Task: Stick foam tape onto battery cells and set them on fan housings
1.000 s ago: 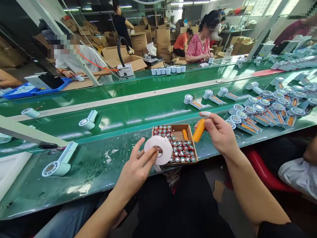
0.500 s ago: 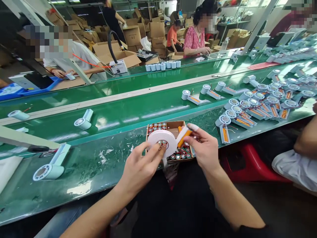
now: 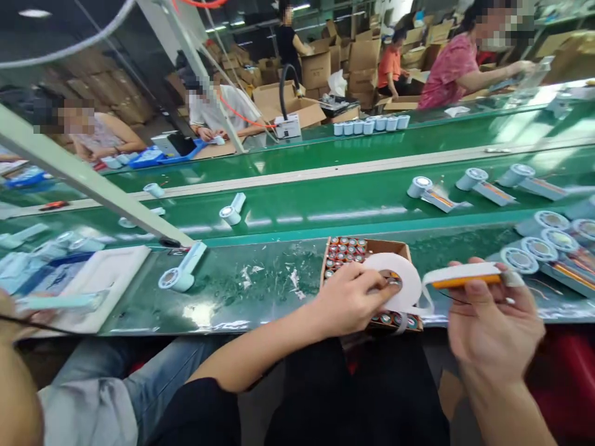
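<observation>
My left hand (image 3: 346, 300) has its fingers closed in the hole of a roll of white tape (image 3: 409, 282), held up over a cardboard box (image 3: 395, 246). Orange-wrapped battery cells (image 3: 346, 249) stand in that box, their round ends up. Farther right, my right hand (image 3: 497, 328) grips an orange battery pack (image 3: 458, 283) between thumb and fingers. A white tape strip (image 3: 460, 271) lies along the top of the pack and runs back in a loose loop to the roll. One fingertip of this hand has a whitish covering.
Light-blue device housings (image 3: 534, 251) crowd the bench at right; another housing (image 3: 179, 279) lies at left. More sit on the green conveyor (image 3: 297, 210) beyond. Plastic scraps (image 3: 292, 282) litter the bench. A slanted post (image 3: 93, 173) crosses at left, near a co-worker's arm. Several people sit across the line.
My right hand has moved right, away from the roll, turning the battery pack nearly level; the tape between them now hangs in a loop. The view has swung left.
</observation>
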Tool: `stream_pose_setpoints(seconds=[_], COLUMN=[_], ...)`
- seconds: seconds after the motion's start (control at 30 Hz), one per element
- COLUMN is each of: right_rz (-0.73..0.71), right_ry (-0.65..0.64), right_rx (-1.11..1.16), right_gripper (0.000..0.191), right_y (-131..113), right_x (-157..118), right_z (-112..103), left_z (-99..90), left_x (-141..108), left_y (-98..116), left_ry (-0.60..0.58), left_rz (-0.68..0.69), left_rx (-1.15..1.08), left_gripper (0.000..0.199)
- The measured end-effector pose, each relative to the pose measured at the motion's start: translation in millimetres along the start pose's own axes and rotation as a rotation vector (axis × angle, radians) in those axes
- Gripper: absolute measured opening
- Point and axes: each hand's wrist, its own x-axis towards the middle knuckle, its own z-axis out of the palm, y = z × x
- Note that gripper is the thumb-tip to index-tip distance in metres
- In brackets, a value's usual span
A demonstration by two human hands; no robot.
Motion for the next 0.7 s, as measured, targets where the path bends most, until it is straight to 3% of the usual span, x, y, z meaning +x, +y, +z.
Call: stream_pose_setpoints(seconds=[0.13,0.23,0.33,0.43,0.5,0.6,0.63,0.7], right_rz=[0.049,0.101,0.076,-0.158,-0.201,-0.054,-0.021,-0.019], right_ry=[-0.017,-0.084,-0.167,-0.057,-0.031,-0.072,-0.046,0.057], right_rx=[0.129,0.132,0.110,0.190,0.198,0.061,-0.011,-0.156], right_gripper=[0.039,0.042,0.046,0.031,0.029,0.049,0.055,0.060], right_y=[8.8,9.7,-3.6,-15.9,-16.4,-9.4,-6.0,3.4], right_x=[-33.8,-33.3,1.7,59.4,84.1,77.2,67.5,50.1], right_z=[21.3,25.8,15.4,1.2,-6.6,-23.4,-31.8,-49.4], left_z=[0.8,-0.2,-5.3,-13.6,-17.5,-19.3,-19.7,-22.8], left_x=[-4.3,-9.7,-17.7,-23.6,-24.0,-22.7,-23.2,-27.0], left_y=[13.9,14.0,18.5,12.5,-7.2,-57.6,-77.7,-120.3], left_ry=[0.094,0.124,0.042,-0.070,-0.124,-0.242,-0.267,-0.254], left_rz=[-0.042,-0.031,0.042,0.029,-0.047,-0.084,-0.142,-0.413], left_rx=[-0.033,-0.075,-0.112,-0.110,-0.107,-0.248,-0.292,-0.264], left_gripper=[0.034,0.034,0.036,0.039,0.040,0.047,0.051,0.049])
